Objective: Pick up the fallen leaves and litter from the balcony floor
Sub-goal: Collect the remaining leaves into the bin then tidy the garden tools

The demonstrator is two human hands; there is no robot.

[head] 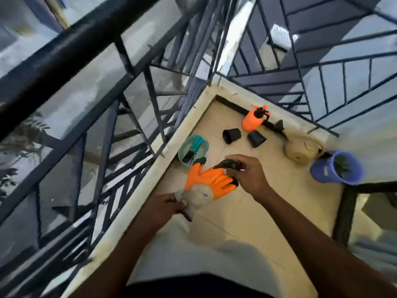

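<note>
Orange glove (207, 182): left hand (165, 206) pinches the cuff, right hand (249, 175) grips the fingertips, so I should open the cuff wide.

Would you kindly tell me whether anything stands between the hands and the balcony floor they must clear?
Yes: an orange glove, held in the air over the floor. The left hand grips its cuff and the right hand its dark fingertips, so both are occupied. No leaf or litter shows plainly on the tiles.
</note>
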